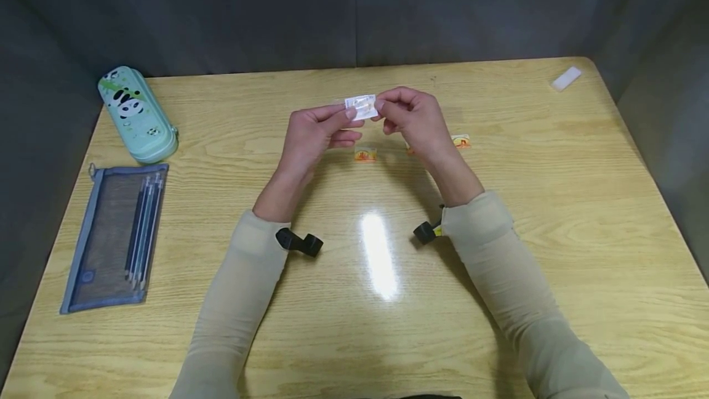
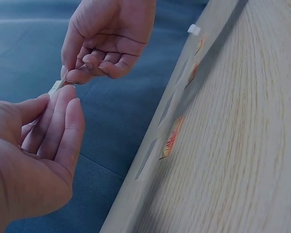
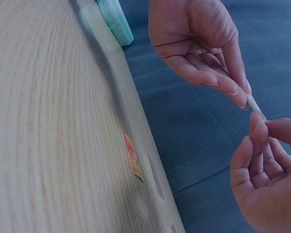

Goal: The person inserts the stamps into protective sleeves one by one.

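Observation:
Both hands hold a small flat white piece with faint printing (image 1: 361,106) above the far part of the table. It is too small to tell its kind. My left hand (image 1: 316,134) pinches its left end between thumb and fingers. At its right end, the thumb and forefinger of my right hand (image 1: 418,117) pinch the edge, the other fingers curled in. Below the hands lies a small orange-and-yellow printed piece (image 1: 365,154). A similar orange piece (image 1: 461,141) lies beyond the right wrist, and another is mostly hidden by that wrist.
A mint panda pencil case (image 1: 138,117) stands at the far left. Nearer lies a blue mesh zip pouch (image 1: 105,233) with several pencils (image 1: 145,226) inside. At the far right corner is a small white block (image 1: 566,78). A dark curtain (image 1: 354,11) hangs behind the table.

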Demonstrator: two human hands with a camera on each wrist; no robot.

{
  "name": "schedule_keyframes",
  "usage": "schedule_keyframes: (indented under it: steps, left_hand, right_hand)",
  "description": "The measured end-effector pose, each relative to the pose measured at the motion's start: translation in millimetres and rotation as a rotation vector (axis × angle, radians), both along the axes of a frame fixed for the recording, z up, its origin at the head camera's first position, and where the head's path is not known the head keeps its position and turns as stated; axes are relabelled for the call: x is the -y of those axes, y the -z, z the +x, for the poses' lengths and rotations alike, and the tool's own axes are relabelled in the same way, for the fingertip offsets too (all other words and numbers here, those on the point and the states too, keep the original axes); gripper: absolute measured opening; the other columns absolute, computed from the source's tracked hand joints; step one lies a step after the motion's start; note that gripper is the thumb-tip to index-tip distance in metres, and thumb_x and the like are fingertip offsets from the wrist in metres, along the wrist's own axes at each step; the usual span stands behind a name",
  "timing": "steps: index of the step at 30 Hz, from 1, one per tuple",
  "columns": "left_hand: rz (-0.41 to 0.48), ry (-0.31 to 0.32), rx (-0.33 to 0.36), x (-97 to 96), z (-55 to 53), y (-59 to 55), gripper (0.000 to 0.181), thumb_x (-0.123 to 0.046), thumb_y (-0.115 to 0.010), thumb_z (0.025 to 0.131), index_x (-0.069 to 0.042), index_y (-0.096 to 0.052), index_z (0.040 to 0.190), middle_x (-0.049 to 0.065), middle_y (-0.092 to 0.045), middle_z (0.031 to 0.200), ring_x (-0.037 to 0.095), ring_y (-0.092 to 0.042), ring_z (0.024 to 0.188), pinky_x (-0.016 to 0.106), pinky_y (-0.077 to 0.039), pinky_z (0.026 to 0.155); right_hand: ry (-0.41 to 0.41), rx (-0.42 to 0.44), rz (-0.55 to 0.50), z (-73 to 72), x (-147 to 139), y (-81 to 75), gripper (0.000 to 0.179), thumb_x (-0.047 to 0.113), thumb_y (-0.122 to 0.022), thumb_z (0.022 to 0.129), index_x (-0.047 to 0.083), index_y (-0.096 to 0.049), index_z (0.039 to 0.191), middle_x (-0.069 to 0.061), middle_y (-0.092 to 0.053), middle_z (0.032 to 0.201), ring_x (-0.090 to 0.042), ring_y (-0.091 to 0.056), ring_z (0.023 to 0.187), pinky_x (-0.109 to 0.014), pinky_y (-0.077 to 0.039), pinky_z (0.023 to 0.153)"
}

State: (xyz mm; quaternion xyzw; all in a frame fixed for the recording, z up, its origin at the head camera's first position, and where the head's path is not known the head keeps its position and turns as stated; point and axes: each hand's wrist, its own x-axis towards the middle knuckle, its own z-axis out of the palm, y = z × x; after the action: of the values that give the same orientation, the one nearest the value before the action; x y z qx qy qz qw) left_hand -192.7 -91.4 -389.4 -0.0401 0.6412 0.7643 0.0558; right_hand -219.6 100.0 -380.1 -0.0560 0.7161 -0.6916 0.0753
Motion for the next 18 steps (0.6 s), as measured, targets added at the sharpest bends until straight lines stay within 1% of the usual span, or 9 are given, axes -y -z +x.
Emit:
schedule_keyframes:
  steps: [11,15,18]
  left_hand:
    - [0.045,-0.016,0.009,-1.7,-0.4,-1.5,0.027,-0.014,-0.072,0.095,0.002,-0.074,0.117,0.012,-0.079,0.092,0.016,-0.077,0.07,0.03,-0.064,0.069]
    - [0.044,-0.01,0.004,-2.5,0.5,-0.6,0.027,-0.014,-0.072,0.096,0.003,-0.073,0.117,0.014,-0.079,0.094,0.016,-0.077,0.071,0.031,-0.064,0.07]
    - [0.043,0.002,0.0,-2.0,0.5,0.2,0.026,-0.013,-0.07,0.097,0.003,-0.073,0.117,0.013,-0.079,0.093,0.016,-0.077,0.071,0.03,-0.064,0.07]
  right_hand:
    - [0.019,-0.003,0.008,-0.8,1.8,0.2,0.01,0.011,-0.066,0.098,0.003,-0.071,0.101,0.001,-0.07,0.08,-0.009,-0.057,0.062,-0.019,-0.055,0.062]
    - [0.0,0.011,0.0,1.5,5.1,2.2,0.012,0.012,-0.065,0.099,0.003,-0.071,0.104,0.002,-0.07,0.081,-0.009,-0.058,0.062,-0.02,-0.056,0.065]
    - [-0.041,0.033,0.019,1.7,3.5,2.5,0.017,0.016,-0.065,0.1,0.002,-0.07,0.109,0.002,-0.069,0.086,-0.009,-0.059,0.065,-0.02,-0.057,0.067]
